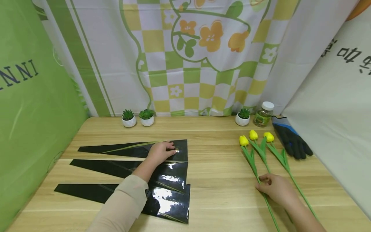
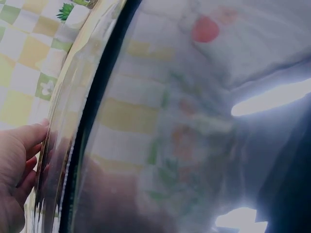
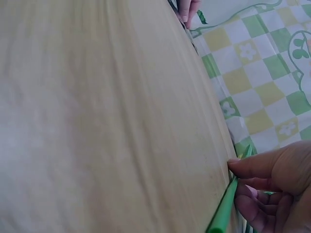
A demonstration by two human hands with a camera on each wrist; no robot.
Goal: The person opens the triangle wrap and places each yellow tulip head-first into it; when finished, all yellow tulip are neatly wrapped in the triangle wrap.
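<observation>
Three black, glossy, tapered flower sleeves with gold lines lie flat on the left: the far sleeve (image 1: 124, 149), the middle sleeve (image 1: 171, 170) and the near sleeve (image 1: 174, 201). My left hand (image 1: 159, 152) rests over the wide right part of the far one, its fingertips on the film. In the left wrist view the thumb and fingers of this hand (image 2: 17, 167) touch the shiny film. On the right lie three yellow artificial tulips. My right hand (image 1: 275, 187) pinches the leftmost tulip (image 1: 251, 161) by its green stem (image 3: 224, 206) between thumb and fingers; the middle tulip (image 1: 262, 153) passes beneath that hand.
The right tulip (image 1: 282, 158) lies beside my right hand, near a dark work glove (image 1: 292, 138). Along the back edge stand small potted succulents (image 1: 128, 118) and a white-lidded jar (image 1: 263, 115). Behind the wooden table (image 1: 214, 180) hangs a checked curtain (image 1: 191, 77).
</observation>
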